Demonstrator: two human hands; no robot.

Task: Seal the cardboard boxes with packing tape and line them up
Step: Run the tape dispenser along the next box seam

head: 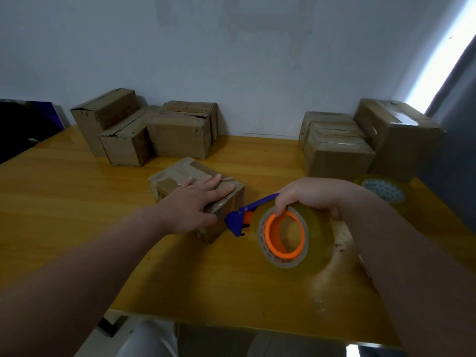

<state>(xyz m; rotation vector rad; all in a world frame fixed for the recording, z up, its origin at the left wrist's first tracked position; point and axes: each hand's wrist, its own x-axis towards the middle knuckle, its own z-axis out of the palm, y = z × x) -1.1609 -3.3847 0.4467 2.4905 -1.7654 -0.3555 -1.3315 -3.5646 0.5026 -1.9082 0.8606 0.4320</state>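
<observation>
A small cardboard box (pixel 175 176) sits in the middle of the yellow wooden table (pixel 64 202), its top covered with tape strips. My left hand (pixel 190 202) lies flat on the box top with fingers straight, pressing down. My right hand (pixel 309 194) grips a tape dispenser (pixel 283 235) with an orange core, a clear tape roll and a blue cutter head. The blue cutter sits just off the box's near right corner.
Several unsealed-looking boxes (pixel 154 130) stand at the back left against the wall. Three taped boxes (pixel 360 140) stand at the back right. A spare tape roll (pixel 383 189) lies beside them. The table's front edge (pixel 231 318) is close to me.
</observation>
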